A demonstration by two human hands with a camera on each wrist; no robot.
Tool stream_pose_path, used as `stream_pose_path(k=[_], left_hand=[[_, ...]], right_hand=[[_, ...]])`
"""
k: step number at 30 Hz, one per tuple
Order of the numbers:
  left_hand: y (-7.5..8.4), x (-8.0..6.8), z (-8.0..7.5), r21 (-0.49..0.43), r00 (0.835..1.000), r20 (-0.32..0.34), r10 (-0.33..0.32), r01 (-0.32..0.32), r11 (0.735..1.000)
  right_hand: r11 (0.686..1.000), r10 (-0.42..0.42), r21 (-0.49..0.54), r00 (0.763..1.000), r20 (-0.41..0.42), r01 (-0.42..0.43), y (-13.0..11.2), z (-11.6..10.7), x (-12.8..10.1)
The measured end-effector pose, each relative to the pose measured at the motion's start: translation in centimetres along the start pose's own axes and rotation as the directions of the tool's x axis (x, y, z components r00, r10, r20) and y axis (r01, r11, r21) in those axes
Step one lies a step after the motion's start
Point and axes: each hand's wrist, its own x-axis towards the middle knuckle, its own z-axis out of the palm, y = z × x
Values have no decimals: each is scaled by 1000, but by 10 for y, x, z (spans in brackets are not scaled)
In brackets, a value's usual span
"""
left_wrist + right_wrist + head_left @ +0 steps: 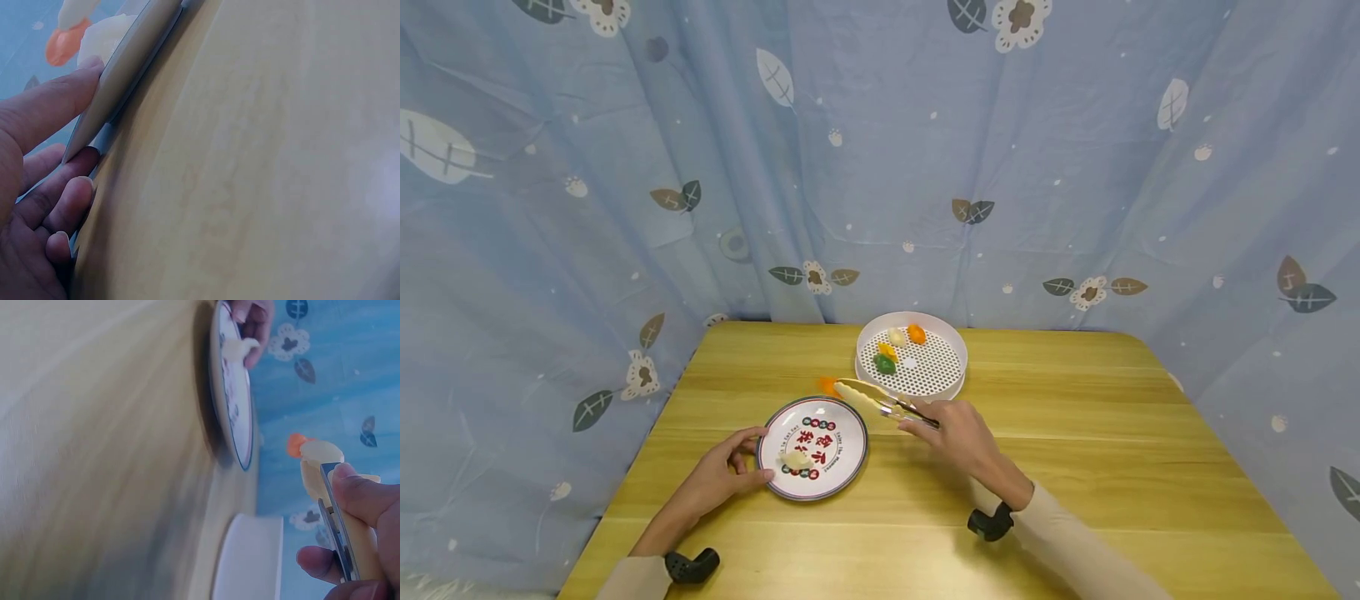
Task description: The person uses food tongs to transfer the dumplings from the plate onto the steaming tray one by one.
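The plate (852, 446) bears "Enjoy the Moment" beside red Chinese characters (823, 441) too small to read.

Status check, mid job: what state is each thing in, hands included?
Round white plate with red characters: face up, one small pale piece on it.
Left hand: gripping the plate's rim.
Cream and silver tongs: closed on a small orange piece.
Right hand: gripping the tongs.
Round white perforated tray: holding a pale chunk, an orange chunk, a yellow chunk and a green chunk.
Blue patterned curtain: hanging behind the yellowish wooden table.
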Motion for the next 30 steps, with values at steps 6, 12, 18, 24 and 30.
stream_pose_path(k=[6, 12, 18, 24, 30], left_hand=[[0, 0, 0, 3, 1000, -1, 3, -3, 1000], [0, -1, 0, -1, 1000, -1, -5, 5, 1000], [-2, 0, 0, -16, 1000, 0, -5, 5, 1000], [-2, 0, 1, -9, 1000, -3, 2, -2, 1000], [0, 0, 0, 0, 1000, -7, -2, 2, 1000]], right_hand=[[1000, 10, -26, 999, -46, -11, 14, -12, 0], [998, 46, -44, 997, -66, -49, 29, -23, -1], [994, 89, -61, 994, -67, -93, 42, -31, -2], [988, 126, -77, 989, -76, -132, 54, -36, -3], [978, 175, -100, 982, -71, -181, 67, -40, -2]])
